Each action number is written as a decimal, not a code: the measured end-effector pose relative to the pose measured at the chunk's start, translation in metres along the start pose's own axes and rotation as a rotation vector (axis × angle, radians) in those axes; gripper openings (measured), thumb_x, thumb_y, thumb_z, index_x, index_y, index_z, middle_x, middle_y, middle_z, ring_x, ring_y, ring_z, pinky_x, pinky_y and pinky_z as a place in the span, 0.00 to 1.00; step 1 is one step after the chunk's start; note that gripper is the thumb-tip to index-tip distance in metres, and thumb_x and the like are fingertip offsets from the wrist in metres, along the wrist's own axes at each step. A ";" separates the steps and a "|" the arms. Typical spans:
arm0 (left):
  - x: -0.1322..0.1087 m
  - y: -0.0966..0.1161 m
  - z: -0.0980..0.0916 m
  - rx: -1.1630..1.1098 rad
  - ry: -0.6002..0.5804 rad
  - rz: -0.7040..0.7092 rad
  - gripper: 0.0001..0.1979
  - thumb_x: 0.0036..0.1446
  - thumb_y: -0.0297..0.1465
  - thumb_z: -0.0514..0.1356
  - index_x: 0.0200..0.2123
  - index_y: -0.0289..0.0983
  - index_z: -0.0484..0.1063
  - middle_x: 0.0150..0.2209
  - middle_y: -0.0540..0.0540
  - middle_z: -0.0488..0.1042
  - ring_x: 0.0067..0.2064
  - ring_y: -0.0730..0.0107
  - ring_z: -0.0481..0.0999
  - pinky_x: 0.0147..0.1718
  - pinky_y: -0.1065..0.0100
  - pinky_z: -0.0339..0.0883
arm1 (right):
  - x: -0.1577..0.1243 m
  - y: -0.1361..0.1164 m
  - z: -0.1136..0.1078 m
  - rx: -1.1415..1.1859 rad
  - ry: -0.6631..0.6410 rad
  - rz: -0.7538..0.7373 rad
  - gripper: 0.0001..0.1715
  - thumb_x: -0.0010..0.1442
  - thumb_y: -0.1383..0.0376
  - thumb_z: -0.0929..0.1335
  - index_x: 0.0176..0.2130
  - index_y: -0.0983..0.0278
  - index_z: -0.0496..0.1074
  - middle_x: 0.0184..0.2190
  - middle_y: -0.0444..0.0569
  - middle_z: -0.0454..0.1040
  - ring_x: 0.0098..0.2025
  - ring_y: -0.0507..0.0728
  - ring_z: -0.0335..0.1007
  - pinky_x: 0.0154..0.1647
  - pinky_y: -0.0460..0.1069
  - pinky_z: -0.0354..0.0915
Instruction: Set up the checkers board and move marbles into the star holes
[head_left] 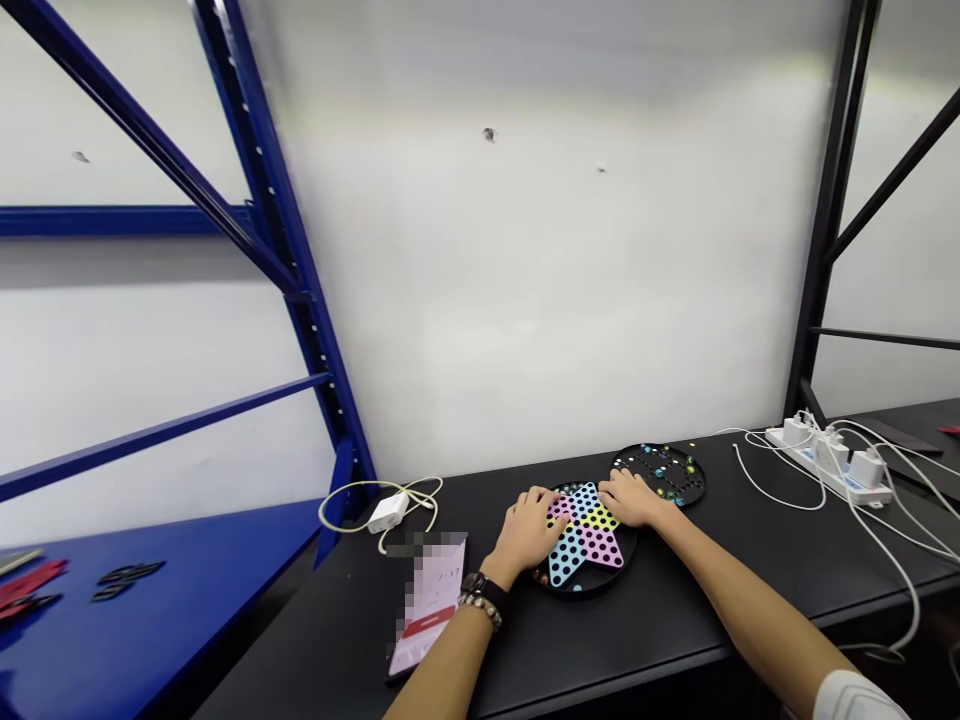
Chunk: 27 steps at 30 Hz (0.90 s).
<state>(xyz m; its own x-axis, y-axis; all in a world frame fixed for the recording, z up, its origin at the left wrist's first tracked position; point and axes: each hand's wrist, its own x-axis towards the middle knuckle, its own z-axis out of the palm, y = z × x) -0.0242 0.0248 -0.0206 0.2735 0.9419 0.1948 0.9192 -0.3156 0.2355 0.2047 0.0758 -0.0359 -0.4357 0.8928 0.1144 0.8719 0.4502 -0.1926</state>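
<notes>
Palm-down contact: left hand and right hand on Chinese checkers board

Both hands rest palm-down with the fingers extended and slightly curved. Neither hand shows a pinch. Whether a marble lies beneath any finger cannot be determined from this view.

Chinese checkers board: star-patterned, with pink, yellow and cyan points perforated by black holes, set on a black base. It lies flat on the black tabletop, near the table's front-to-back middle. The left hand covers its left side; the right hand covers its upper right side.

Round black board: located just behind and to the right of the Chinese checkers board, beside the right hand's fingertips. Small coloured marbles sit on its surface.

Left wrist: wristwatch and beaded bracelet. Right upper arm: white sleeve.

Left of the board: smartphone, lying flat with part of its screen pixelated, beside the left forearm; white charger with a looped cable beyond it.

Right of the board: white power strip with plugs and trailing cables. Blue shelving rack stands at left, holding red and black flat pieces, too small to identify.
</notes>
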 end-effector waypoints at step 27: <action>0.000 0.004 -0.006 0.014 -0.023 -0.001 0.21 0.62 0.41 0.51 0.56 0.44 0.67 0.56 0.43 0.68 0.57 0.56 0.67 0.52 0.59 0.62 | 0.003 0.004 -0.006 0.014 -0.016 -0.025 0.24 0.68 0.56 0.57 0.35 0.59 0.77 0.36 0.50 0.79 0.39 0.58 0.73 0.38 0.48 0.58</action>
<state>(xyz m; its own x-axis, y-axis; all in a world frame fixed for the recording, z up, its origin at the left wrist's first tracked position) -0.0222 0.0225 -0.0142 0.2789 0.9446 0.1729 0.9234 -0.3133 0.2219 0.2084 0.0808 -0.0309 -0.4614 0.8811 0.1035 0.8574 0.4728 -0.2031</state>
